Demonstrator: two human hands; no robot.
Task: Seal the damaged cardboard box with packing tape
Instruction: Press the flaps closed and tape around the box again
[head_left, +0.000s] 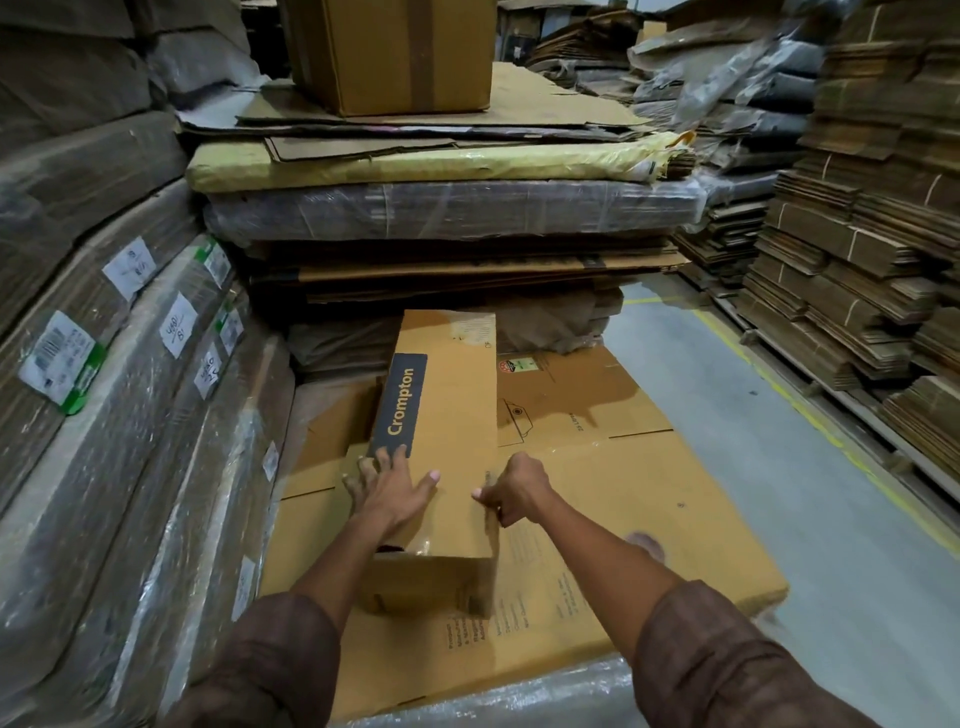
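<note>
We note a long, narrow tan cardboard box (441, 441) with a dark "Crompton" label strip (400, 408) along its left side. It lies flat on a large flattened tan cardboard sheet (623, 493), lengthwise away from us, toward the sheet's left edge; its near end sits close to the sheet's near edge.

Left hand (387, 486): fingers spread and straight, palm pressed flat on the box top at its left edge, fingertips touching the near end of the label strip.

Right hand (519, 488): fingers curled, thumb and forefinger pinched together at the box's right top edge. We cannot tell what they pinch; any tape there is too faint to make out.

The near end face of the box looks creased, with a dark gap under its top edge beside the left forearm.

Surroundings: plastic-wrapped bundles of cardboard with white paper labels (124, 267) stacked at left; a pile of flattened sheets beyond the box, carrying a second brown carton (389, 52); more stacked flat cardboard (857, 260) at right across a grey floor (779, 441).
</note>
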